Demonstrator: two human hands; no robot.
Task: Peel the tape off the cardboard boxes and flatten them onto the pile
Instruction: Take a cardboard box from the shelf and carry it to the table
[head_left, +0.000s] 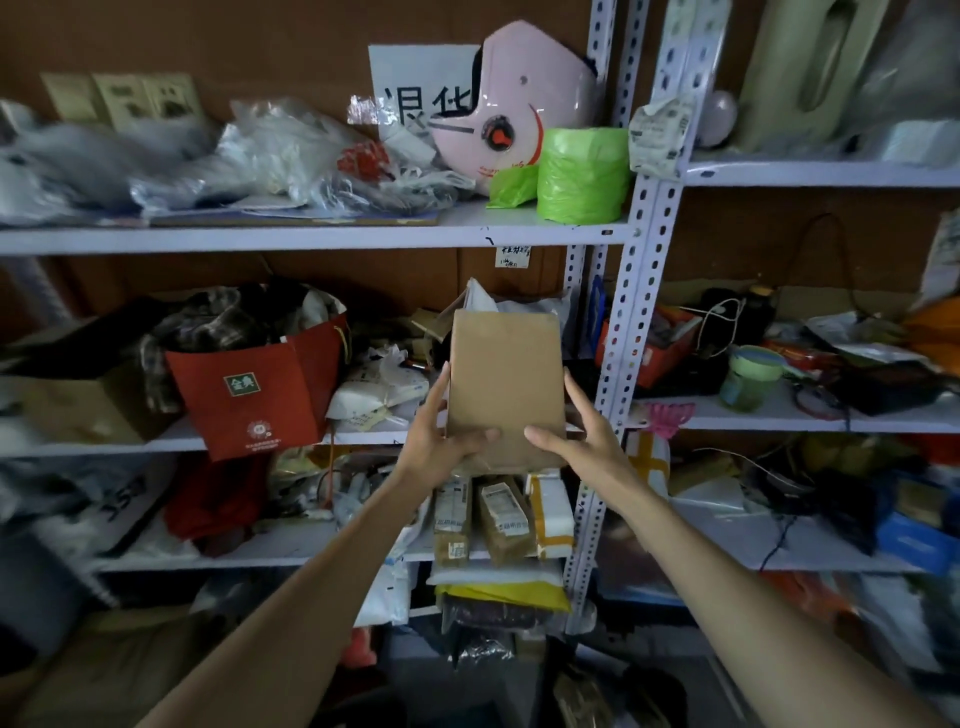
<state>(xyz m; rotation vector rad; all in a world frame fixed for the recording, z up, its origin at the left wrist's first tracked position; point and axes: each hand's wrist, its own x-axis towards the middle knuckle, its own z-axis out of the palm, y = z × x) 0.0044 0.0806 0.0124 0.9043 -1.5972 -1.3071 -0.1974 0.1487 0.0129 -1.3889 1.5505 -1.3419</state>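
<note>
A small plain brown cardboard box (505, 374) is held upright at arm's length in front of the middle shelf. My left hand (441, 439) grips its lower left side, thumb across the front face and fingers along the edge. My right hand (582, 434) grips the lower right side the same way, thumb on the front. The face toward me shows no tape or label. No pile of flattened boxes is in view.
White metal shelving (631, 322) packed with parcels fills the view. A red paper bag (249, 395) sits left of the box, a green plastic roll (582, 174) and a pink helmet (519, 98) above it. Taped parcels (501, 519) stand below my hands.
</note>
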